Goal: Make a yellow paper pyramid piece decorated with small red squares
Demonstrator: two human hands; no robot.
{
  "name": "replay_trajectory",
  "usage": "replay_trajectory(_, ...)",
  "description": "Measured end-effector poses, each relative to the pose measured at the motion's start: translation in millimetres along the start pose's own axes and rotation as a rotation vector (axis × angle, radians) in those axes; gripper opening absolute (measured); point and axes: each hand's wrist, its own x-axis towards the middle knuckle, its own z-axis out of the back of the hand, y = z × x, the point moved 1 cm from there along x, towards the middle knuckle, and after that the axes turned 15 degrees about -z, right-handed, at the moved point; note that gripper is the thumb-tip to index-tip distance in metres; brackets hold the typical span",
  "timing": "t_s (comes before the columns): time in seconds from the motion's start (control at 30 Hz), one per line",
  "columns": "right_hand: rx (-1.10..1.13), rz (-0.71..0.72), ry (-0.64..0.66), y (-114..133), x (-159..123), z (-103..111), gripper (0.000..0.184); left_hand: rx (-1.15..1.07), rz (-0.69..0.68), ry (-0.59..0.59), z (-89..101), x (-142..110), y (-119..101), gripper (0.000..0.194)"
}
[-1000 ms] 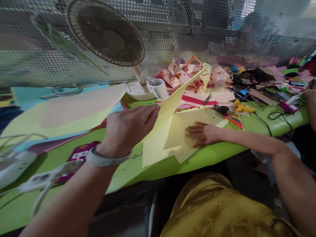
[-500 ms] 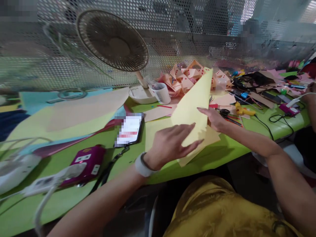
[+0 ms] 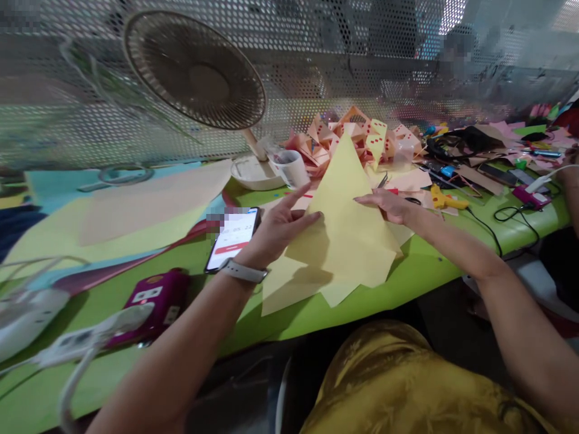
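Note:
A pale yellow sheet of paper [image 3: 344, 223] stands bent into a tall peak in front of me, its lower edge spreading over other yellow paper on the table. My right hand [image 3: 391, 205] grips its right side, with fingers lying on the front face; the part behind the sheet is hidden. At the left edge is my left hand [image 3: 287, 223], index finger and thumb apart, the thumb over the paper's face. Its shadow falls on the sheet. A phone [image 3: 233, 238] with a lit screen lies beside my left wrist.
Behind stand a fan [image 3: 199, 72], a white cup [image 3: 292, 169] and a heap of folded orange paper pieces [image 3: 316, 147]. A yellow glue gun [image 3: 446, 199] lies right. Purple power socket [image 3: 154, 301], white plugs and large coloured sheets [image 3: 149, 199] occupy the left. Another person's hand shows far right.
The yellow sheet has turned its broad face toward me and spread lower down. My left hand has moved left and up to the sheet's left edge; my right hand stays at its right side.

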Motion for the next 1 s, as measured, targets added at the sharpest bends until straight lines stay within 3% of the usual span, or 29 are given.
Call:
replay_trajectory(0.17, 0.037, -0.043, 0.047, -17.4, -8.6, 4.3, 0.054, -0.018, -0.070, -0.202, 7.2, -3.3, 13.1, 0.083)
replay_trajectory(0.3, 0.085, -0.125, 0.015, -24.5, -15.0, 3.1, 0.072, -0.063, -0.068, -0.271, 13.8, -5.4, 23.8, 0.084)
replay_trajectory(0.37, 0.096, -0.105, -0.004, -23.6, -15.4, 2.0, 0.071, -0.074, -0.072, -0.275, 15.5, -6.4, 27.0, 0.082)
replay_trajectory(0.5, 0.107, -0.028, -0.027, -17.1, -16.0, 0.7, 0.045, -0.027, -0.058, -0.194, 17.0, -7.9, 28.4, 0.049)
replay_trajectory(0.57, 0.131, -0.029, 0.014, -14.0, -18.3, 0.7, 0.040, -0.013, -0.043, -0.156, 17.7, -9.0, 28.0, 0.043)
replay_trajectory(0.77, 0.179, -0.049, 0.182, -11.0, -26.7, 3.2, 0.052, 0.002, -0.041, -0.171, 20.0, -14.7, 25.5, 0.048)
replay_trajectory(1.0, 0.178, -0.018, 0.090, -14.2, -29.2, 9.0, 0.056, 0.110, -0.127, -0.150, 20.0, -18.9, 20.3, 0.064)
